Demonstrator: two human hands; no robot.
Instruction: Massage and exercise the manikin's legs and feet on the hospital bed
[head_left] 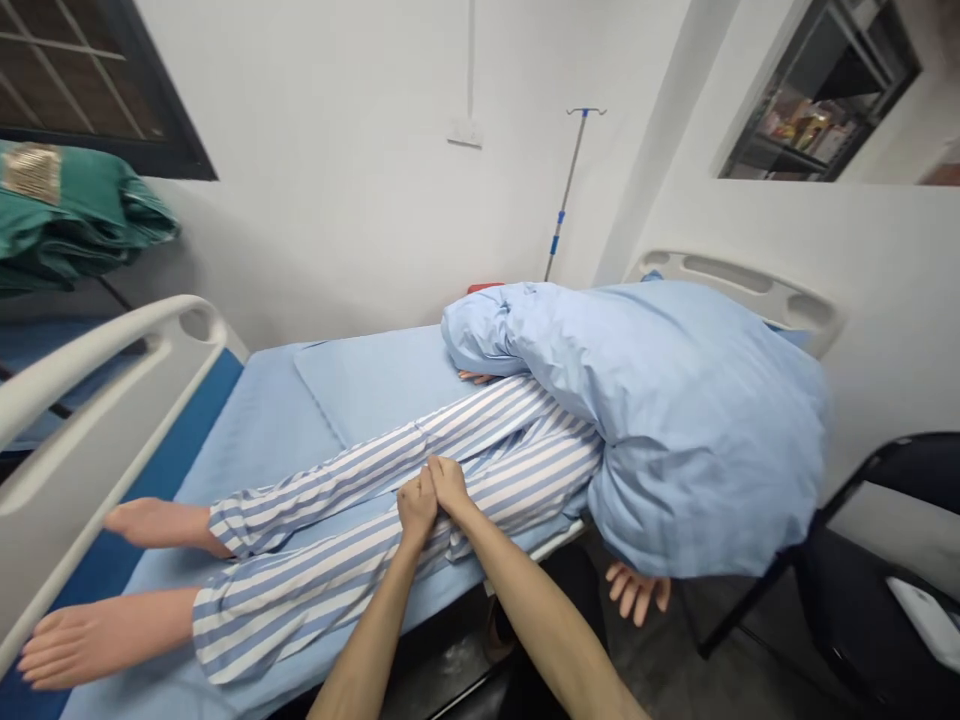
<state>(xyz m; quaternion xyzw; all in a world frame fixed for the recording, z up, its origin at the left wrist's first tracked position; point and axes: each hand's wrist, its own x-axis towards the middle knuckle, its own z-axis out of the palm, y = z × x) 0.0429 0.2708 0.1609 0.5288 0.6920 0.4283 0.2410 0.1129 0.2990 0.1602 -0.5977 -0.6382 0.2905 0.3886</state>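
A manikin lies on a bed in blue-and-white striped trousers (352, 520), its upper body hidden under a pale blue duvet (675, 420). My left hand (416, 505) and my right hand (450, 485) meet side by side on the striped trousers around the knee. Both have their fingers curled down into the cloth. The bare feet (97, 635) point toward the footboard. One manikin hand (637, 592) hangs off the near bed edge below the duvet, and another (476, 377) peeks out at the far side.
The bed has a light blue sheet (360, 385), a white footboard rail (97, 400) at left and a headboard (742, 285) at right. An IV pole (570, 180) stands by the wall. A black chair (885, 560) is at right and folded green cloth (67, 215) at upper left.
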